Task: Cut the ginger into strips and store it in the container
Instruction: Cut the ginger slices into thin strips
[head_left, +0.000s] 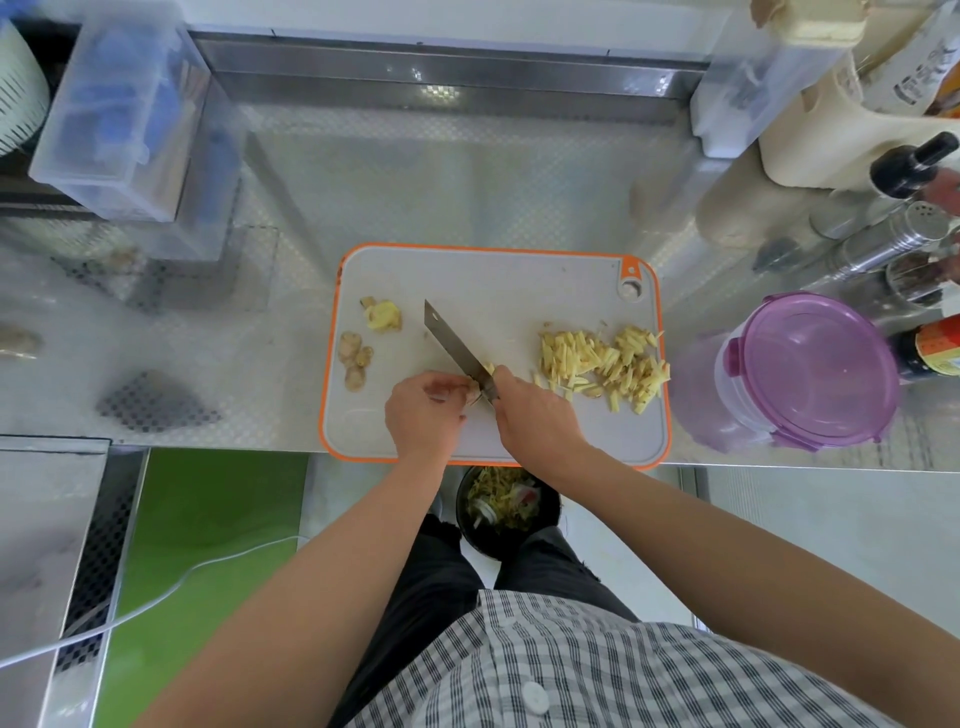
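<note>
A grey cutting board (498, 291) with an orange rim lies on the steel counter. My right hand (535, 415) grips a knife (454, 345) whose blade angles up and left across the board. My left hand (423, 413) pinches a small ginger piece (475, 396) right against the blade. A pile of cut ginger strips (602, 366) lies on the board's right side. Two uncut ginger pieces sit at the left: a yellow peeled one (383, 316) and a brown knobby one (355, 359). A clear container with a purple lid (802, 366) stands just right of the board.
Bottles and shakers (904, 234) crowd the right back corner. A clear plastic box (130, 119) stands at the back left. Below the counter edge, between my legs, a dark bin (506, 506) holds scraps. More ginger (18, 340) lies at the far left.
</note>
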